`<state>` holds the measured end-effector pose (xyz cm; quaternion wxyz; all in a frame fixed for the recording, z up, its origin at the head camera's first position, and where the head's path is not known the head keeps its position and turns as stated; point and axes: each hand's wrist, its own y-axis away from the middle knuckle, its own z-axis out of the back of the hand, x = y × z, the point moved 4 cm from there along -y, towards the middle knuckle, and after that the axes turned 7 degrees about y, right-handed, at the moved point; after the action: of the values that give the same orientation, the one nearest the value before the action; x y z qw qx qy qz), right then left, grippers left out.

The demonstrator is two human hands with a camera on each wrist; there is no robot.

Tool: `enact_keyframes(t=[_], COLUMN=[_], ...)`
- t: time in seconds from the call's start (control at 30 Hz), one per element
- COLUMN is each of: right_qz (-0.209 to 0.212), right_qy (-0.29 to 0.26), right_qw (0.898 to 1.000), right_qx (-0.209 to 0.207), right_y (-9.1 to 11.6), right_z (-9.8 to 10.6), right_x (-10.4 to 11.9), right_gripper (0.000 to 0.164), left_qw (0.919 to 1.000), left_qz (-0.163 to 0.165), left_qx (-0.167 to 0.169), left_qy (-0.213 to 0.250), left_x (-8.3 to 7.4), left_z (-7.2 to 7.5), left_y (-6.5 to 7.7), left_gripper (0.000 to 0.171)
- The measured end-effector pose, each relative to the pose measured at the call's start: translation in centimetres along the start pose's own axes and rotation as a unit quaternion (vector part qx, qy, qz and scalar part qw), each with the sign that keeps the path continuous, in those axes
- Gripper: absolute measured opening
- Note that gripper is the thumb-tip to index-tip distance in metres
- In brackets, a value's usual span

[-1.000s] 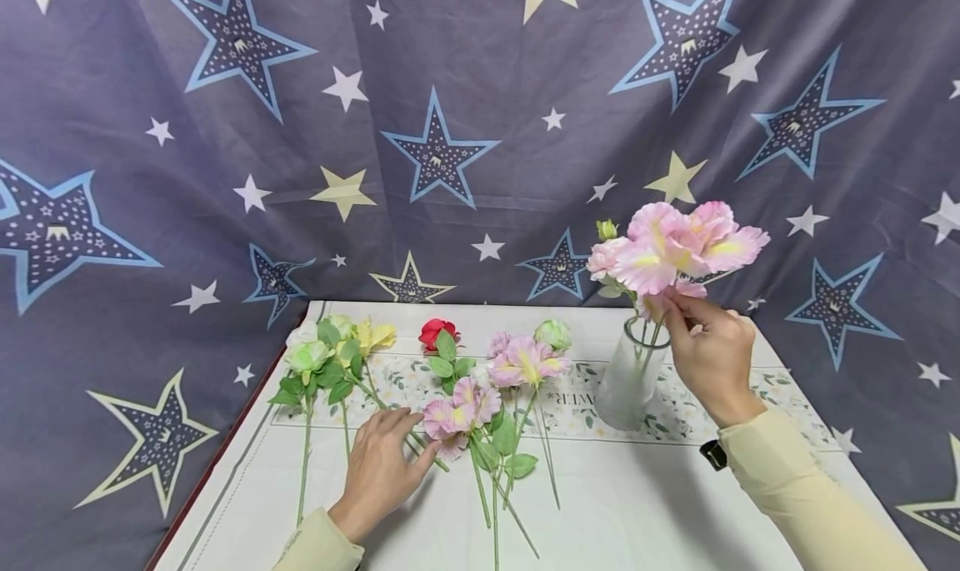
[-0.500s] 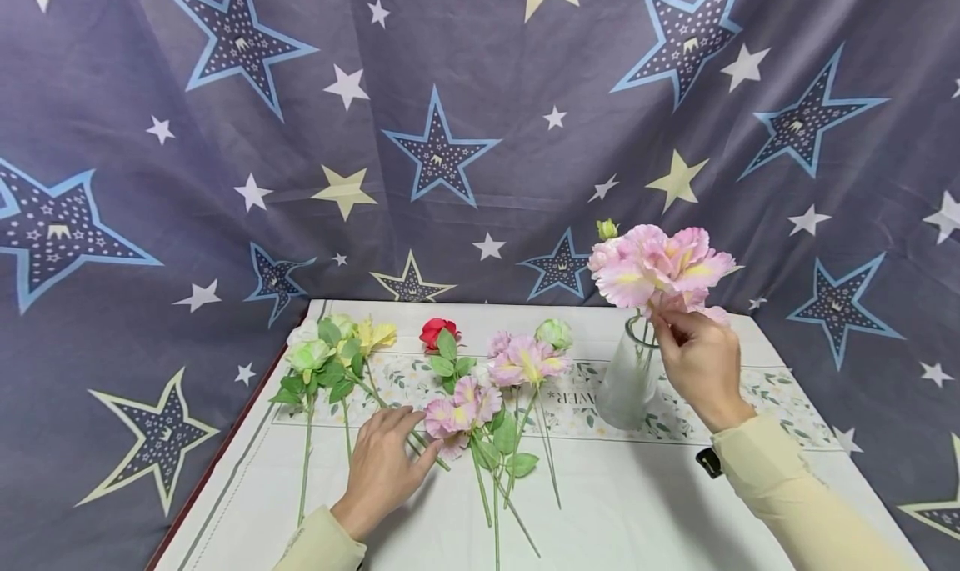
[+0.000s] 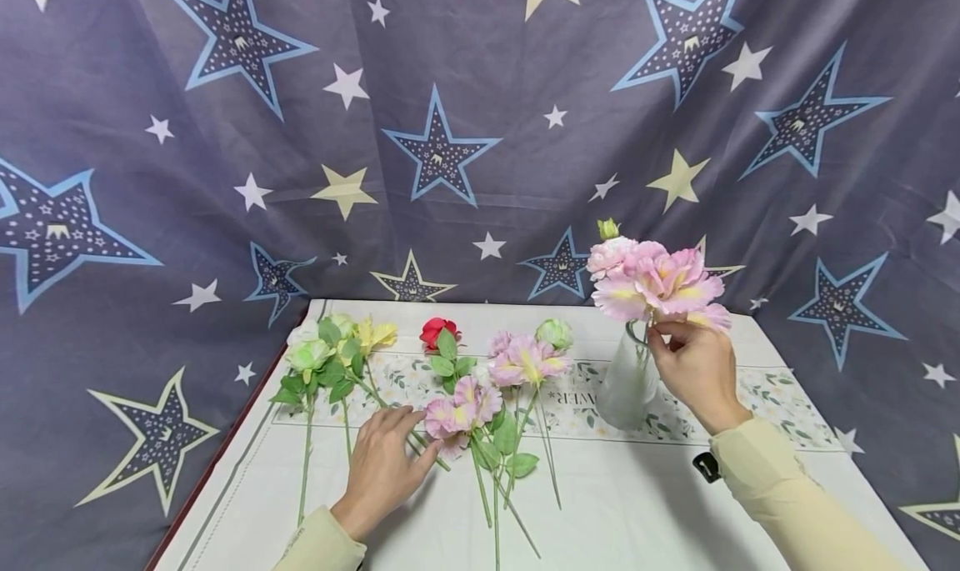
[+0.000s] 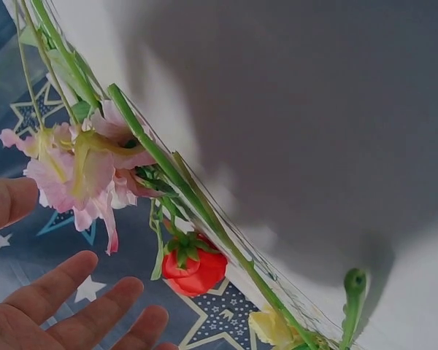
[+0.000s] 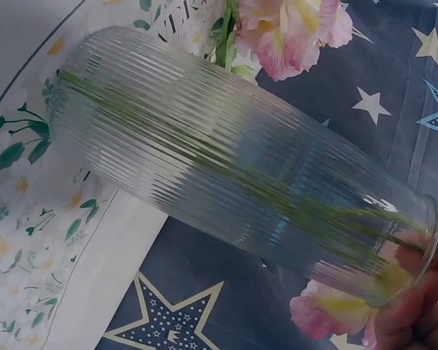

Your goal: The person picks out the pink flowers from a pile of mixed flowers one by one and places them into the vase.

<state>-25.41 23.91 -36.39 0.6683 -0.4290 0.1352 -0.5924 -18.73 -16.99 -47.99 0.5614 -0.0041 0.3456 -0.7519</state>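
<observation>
My right hand (image 3: 697, 375) pinches the stem of a pink flower with yellow streaks (image 3: 671, 279), just under its head. Its fingertips are right at the mouth of a ribbed clear glass vase (image 3: 626, 388). Green stems reach down inside the glass vase (image 5: 204, 157) in the right wrist view. A paler pink flower (image 3: 609, 258) with a green bud also stands in it. My left hand (image 3: 386, 463) stays low over the table, fingers apart and holding nothing, beside a pink flower (image 3: 453, 413). A red flower (image 4: 193, 266) lies beyond its fingers in the left wrist view.
White, green and yellow flowers (image 3: 311, 354) lie at the table's left. More pink blooms (image 3: 528, 358) and a pale green one (image 3: 555, 333) lie mid-table, stems toward the front. A floral printed runner (image 3: 780, 404) crosses the white tablecloth (image 3: 600, 504); a star-patterned curtain (image 3: 480, 62) hangs behind.
My right hand has moved left and down, lowering the pink flower so its head sits closer over the vase's mouth. The left hand has stayed in place.
</observation>
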Motion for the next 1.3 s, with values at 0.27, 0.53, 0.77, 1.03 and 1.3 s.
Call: enact_keyframes(t=[0.27, 0.53, 0.77, 1.03, 1.3], right_qz=[-0.001, 0.023, -0.029, -0.044, -0.071], right_qy=[-0.008, -0.020, -0.023, -0.018, -0.017], right_qw=[1.000, 1.000, 0.999, 0.999, 0.997], right_qx=[0.021, -0.008, -0.003, -0.018, 0.010], right_y=[0.5, 1.3, 2.0, 3.3, 5.1], right_z=[0.1, 0.6, 0.8, 1.4, 1.7], right_x=[-0.5, -0.6, -0.9, -0.7, -0.3], right_gripper=[0.016, 0.026, 0.041, 0.035, 0.036], left_qw=[1.0000, 1.0000, 1.0000, 1.0000, 0.9998], left_qz=[0.002, -0.001, 0.000, -0.004, -0.016], left_qx=[0.002, 0.000, 0.001, -0.002, -0.009], left_qy=[0.001, 0.001, 0.003, 0.004, 0.004], left_x=[0.0, 0.1, -0.1, -0.2, -0.4], left_z=[-0.1, -0.1, -0.1, -0.1, -0.1], left_y=[0.0, 0.0, -0.1, -0.2, -0.5], left_gripper=[0.048, 0.048, 0.048, 0.048, 0.047])
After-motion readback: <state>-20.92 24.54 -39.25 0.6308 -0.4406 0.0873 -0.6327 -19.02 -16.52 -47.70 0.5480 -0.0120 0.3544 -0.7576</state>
